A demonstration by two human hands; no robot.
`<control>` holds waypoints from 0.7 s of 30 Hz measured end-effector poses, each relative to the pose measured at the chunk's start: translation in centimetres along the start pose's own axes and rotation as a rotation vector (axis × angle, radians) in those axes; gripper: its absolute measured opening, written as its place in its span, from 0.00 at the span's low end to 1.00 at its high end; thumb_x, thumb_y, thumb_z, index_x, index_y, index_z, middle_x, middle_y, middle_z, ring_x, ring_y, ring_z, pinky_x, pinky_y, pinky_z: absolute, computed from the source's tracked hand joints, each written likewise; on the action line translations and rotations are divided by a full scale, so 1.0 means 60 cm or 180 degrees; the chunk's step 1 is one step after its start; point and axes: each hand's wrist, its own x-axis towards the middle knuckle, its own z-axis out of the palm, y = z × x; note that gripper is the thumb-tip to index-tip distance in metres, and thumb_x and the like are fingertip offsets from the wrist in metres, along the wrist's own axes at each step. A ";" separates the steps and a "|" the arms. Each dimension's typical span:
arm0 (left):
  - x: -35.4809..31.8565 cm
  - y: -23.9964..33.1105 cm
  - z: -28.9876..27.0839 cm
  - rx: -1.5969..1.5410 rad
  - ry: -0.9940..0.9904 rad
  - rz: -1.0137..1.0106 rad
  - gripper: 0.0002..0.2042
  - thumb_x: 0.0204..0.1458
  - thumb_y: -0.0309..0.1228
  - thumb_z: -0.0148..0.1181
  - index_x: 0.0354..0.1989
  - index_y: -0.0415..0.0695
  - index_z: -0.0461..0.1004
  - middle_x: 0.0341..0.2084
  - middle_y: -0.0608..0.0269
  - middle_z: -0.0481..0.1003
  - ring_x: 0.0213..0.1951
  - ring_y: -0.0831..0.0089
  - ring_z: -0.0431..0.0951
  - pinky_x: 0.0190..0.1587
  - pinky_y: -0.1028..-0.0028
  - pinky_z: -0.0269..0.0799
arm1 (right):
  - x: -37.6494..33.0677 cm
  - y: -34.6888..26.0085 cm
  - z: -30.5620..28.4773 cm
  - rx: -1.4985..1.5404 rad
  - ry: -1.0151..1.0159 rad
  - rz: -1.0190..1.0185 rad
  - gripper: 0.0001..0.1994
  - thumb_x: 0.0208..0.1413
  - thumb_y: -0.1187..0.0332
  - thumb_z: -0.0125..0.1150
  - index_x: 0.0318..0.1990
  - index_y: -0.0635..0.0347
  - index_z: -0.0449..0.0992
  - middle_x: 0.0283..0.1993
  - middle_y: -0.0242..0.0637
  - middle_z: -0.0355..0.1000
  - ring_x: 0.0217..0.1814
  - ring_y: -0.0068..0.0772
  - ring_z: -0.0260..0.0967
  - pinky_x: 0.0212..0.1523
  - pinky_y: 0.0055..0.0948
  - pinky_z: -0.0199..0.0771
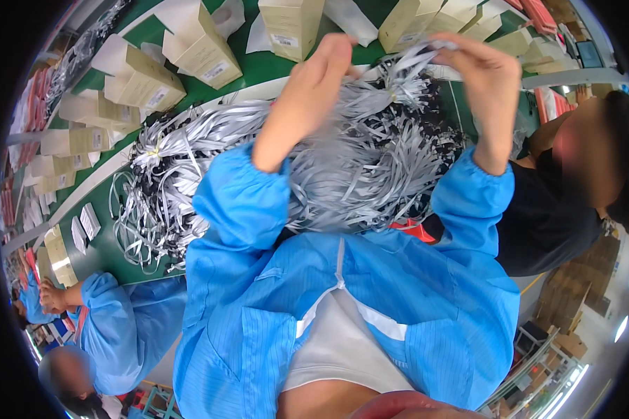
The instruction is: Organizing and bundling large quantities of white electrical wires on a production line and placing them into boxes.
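Note:
A large heap of flat grey straps with small black ends covers the table in front of me. From its far right side rises a bundle of grey straps, tied with a yellowish band. My right hand is closed on the upper end of this bundle, its fingertips pinched on the straps. To the left, my left hand is raised over the heap, blurred by motion. Its fingers point away from me and are partly hidden, so its grip cannot be made out. Another tied strap bundle lies at the heap's left end.
Open cream boxes stand in a row along the green table's far side. Small white boxes lie at the left. A person in black sits close on my right; a co-worker in blue is at my left.

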 end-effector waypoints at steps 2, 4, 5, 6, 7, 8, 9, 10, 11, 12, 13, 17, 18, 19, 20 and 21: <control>-0.010 -0.005 -0.019 0.0496 -0.0262 0.0365 0.25 0.67 0.51 0.49 0.56 0.41 0.71 0.29 0.57 0.79 0.32 0.70 0.78 0.38 0.70 0.71 | 0.034 0.017 -0.073 -0.0492 0.0301 -0.0156 0.12 0.56 0.77 0.64 0.48 0.64 0.83 0.40 0.38 0.83 0.43 0.28 0.80 0.43 0.24 0.78; -0.035 -0.041 -0.015 0.1486 -0.0576 0.0397 0.13 0.59 0.36 0.62 0.44 0.39 0.76 0.30 0.56 0.79 0.34 0.66 0.80 0.38 0.66 0.73 | 0.078 0.037 -0.108 -0.0684 0.0555 -0.0220 0.10 0.56 0.79 0.63 0.45 0.66 0.84 0.38 0.41 0.83 0.41 0.31 0.81 0.43 0.25 0.79; -0.047 -0.043 -0.006 0.1484 -0.0583 0.0437 0.13 0.59 0.36 0.62 0.44 0.39 0.76 0.30 0.56 0.79 0.34 0.66 0.80 0.38 0.66 0.73 | 0.100 0.042 -0.120 -0.1038 0.0839 -0.0372 0.09 0.55 0.77 0.64 0.42 0.67 0.83 0.35 0.45 0.82 0.37 0.35 0.80 0.41 0.28 0.77; -0.059 -0.044 0.004 0.1578 -0.0588 0.0317 0.11 0.56 0.34 0.64 0.41 0.39 0.78 0.31 0.55 0.79 0.34 0.62 0.80 0.38 0.65 0.73 | 0.119 0.049 -0.130 -0.1392 0.1123 -0.0524 0.08 0.53 0.75 0.66 0.39 0.67 0.83 0.33 0.49 0.80 0.34 0.40 0.79 0.38 0.31 0.75; -0.065 -0.048 0.010 0.1669 -0.0590 0.0192 0.08 0.53 0.31 0.66 0.37 0.40 0.79 0.32 0.55 0.79 0.34 0.59 0.80 0.37 0.64 0.73 | 0.133 0.053 -0.136 -0.1409 0.1145 -0.0541 0.08 0.53 0.75 0.66 0.39 0.67 0.83 0.33 0.49 0.80 0.34 0.40 0.79 0.38 0.31 0.75; -0.066 -0.059 0.013 0.1666 -0.0591 0.0220 0.08 0.53 0.31 0.66 0.37 0.40 0.79 0.32 0.55 0.79 0.34 0.59 0.80 0.37 0.64 0.73 | 0.145 0.059 -0.141 0.0400 0.0855 -0.0583 0.07 0.53 0.76 0.66 0.39 0.68 0.83 0.32 0.47 0.81 0.34 0.36 0.80 0.38 0.29 0.76; -0.068 -0.071 0.016 0.1797 -0.0543 0.0179 0.08 0.52 0.31 0.66 0.36 0.41 0.79 0.32 0.55 0.80 0.34 0.57 0.80 0.37 0.63 0.73 | 0.157 0.066 -0.142 0.2207 0.0499 -0.0594 0.07 0.52 0.77 0.66 0.38 0.68 0.83 0.31 0.46 0.81 0.35 0.32 0.80 0.39 0.27 0.77; -0.069 -0.080 0.018 0.1927 -0.0495 0.0132 0.08 0.51 0.31 0.66 0.36 0.41 0.80 0.32 0.55 0.80 0.34 0.56 0.80 0.36 0.63 0.73 | 0.170 0.077 -0.139 0.2203 0.0498 -0.0607 0.07 0.52 0.77 0.66 0.38 0.68 0.83 0.31 0.46 0.81 0.35 0.32 0.80 0.39 0.27 0.77; -0.071 -0.086 0.019 0.2055 -0.0446 0.0079 0.07 0.50 0.31 0.67 0.35 0.42 0.81 0.32 0.56 0.80 0.34 0.55 0.79 0.36 0.62 0.73 | 0.182 0.094 -0.132 -0.0234 0.1040 -0.0630 0.08 0.53 0.77 0.65 0.40 0.69 0.82 0.33 0.45 0.82 0.37 0.32 0.80 0.40 0.27 0.77; -0.070 -0.083 0.019 0.2059 -0.0437 0.0079 0.07 0.50 0.31 0.67 0.35 0.42 0.81 0.32 0.56 0.80 0.34 0.55 0.79 0.36 0.62 0.73 | 0.195 0.119 -0.125 -0.2682 0.1486 -0.0587 0.09 0.55 0.77 0.64 0.42 0.70 0.81 0.34 0.44 0.82 0.39 0.32 0.80 0.42 0.27 0.78; -0.069 -0.076 0.019 0.2067 -0.0457 0.0108 0.07 0.50 0.31 0.67 0.34 0.43 0.81 0.32 0.56 0.80 0.34 0.55 0.79 0.35 0.62 0.73 | 0.205 0.155 -0.129 -0.2689 0.1491 -0.0589 0.09 0.55 0.77 0.64 0.42 0.70 0.81 0.34 0.44 0.82 0.39 0.32 0.80 0.42 0.27 0.78; -0.071 -0.083 0.026 0.2286 -0.0521 0.0088 0.05 0.50 0.30 0.66 0.33 0.44 0.82 0.31 0.57 0.80 0.34 0.54 0.80 0.35 0.61 0.73 | 0.229 0.309 -0.155 -0.2921 0.0413 -0.0578 0.13 0.51 0.73 0.68 0.45 0.63 0.83 0.39 0.50 0.81 0.40 0.49 0.81 0.43 0.34 0.79; -0.073 -0.094 0.031 0.2463 -0.0574 0.0032 0.05 0.50 0.31 0.66 0.34 0.44 0.83 0.30 0.57 0.80 0.34 0.54 0.80 0.35 0.61 0.73 | 0.230 0.335 -0.164 -0.2908 0.0186 -0.0567 0.13 0.50 0.71 0.69 0.45 0.62 0.83 0.39 0.51 0.80 0.40 0.52 0.80 0.43 0.35 0.78; -0.076 -0.100 0.033 0.2634 -0.0621 -0.0050 0.06 0.51 0.31 0.66 0.34 0.45 0.83 0.30 0.56 0.81 0.34 0.54 0.80 0.35 0.61 0.74 | 0.229 0.339 -0.160 -0.2882 -0.0065 -0.0556 0.14 0.49 0.70 0.70 0.44 0.61 0.83 0.39 0.53 0.79 0.40 0.55 0.79 0.43 0.37 0.78; -0.077 -0.103 0.032 0.2630 -0.0622 -0.0064 0.06 0.51 0.31 0.66 0.34 0.45 0.83 0.30 0.56 0.81 0.34 0.54 0.80 0.35 0.61 0.74 | 0.229 0.339 -0.162 -0.2877 -0.0079 -0.0552 0.14 0.49 0.70 0.70 0.44 0.61 0.83 0.39 0.53 0.79 0.40 0.55 0.79 0.43 0.37 0.78; -0.076 -0.106 0.027 0.2509 -0.0560 -0.0068 0.06 0.51 0.31 0.66 0.35 0.44 0.83 0.30 0.56 0.81 0.34 0.54 0.81 0.35 0.61 0.74 | 0.230 0.337 -0.170 -0.2981 -0.0158 -0.0462 0.14 0.49 0.70 0.70 0.45 0.61 0.83 0.39 0.52 0.80 0.40 0.53 0.79 0.43 0.37 0.78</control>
